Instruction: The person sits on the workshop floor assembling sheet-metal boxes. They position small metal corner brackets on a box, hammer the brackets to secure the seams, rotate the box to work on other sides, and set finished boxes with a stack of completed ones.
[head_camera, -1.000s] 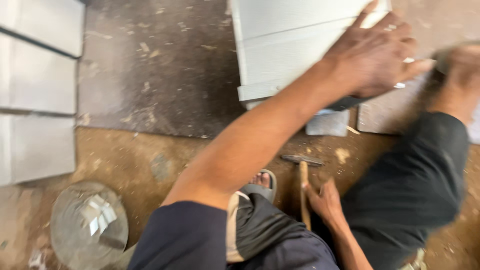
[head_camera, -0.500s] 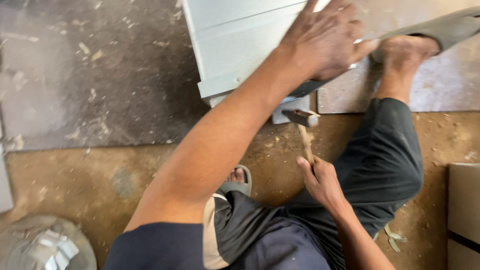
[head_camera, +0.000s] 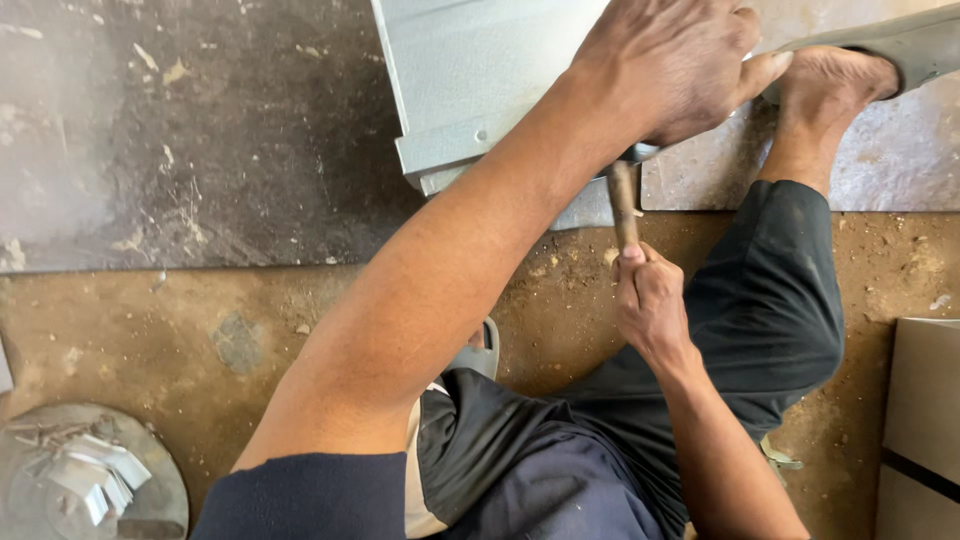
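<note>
My left hand (head_camera: 680, 60) reaches across my body and presses down on a folded grey sheet-metal piece (head_camera: 470, 80) lying on the floor at the top. My right hand (head_camera: 650, 300) grips the lower end of a hammer's wooden handle (head_camera: 625, 205). The hammer head (head_camera: 640, 153) sits at the near edge of the sheet, partly hidden under my left hand. My foot in a grey sandal (head_camera: 850, 65) rests just to the right of the sheet.
A dark stone slab (head_camera: 200, 130) covers the upper left, with brown dirt floor (head_camera: 200, 330) below it. A round metal dish holding shiny scraps (head_camera: 90, 480) sits at the bottom left. Pale flat panels (head_camera: 920, 420) are stacked at the right edge. Another sandal (head_camera: 487, 350) shows under my arm.
My right hand has closed on the hammer handle and brought the head from the floor up to the sheet's edge. My left hand has stayed on the sheet while the view shifted.
</note>
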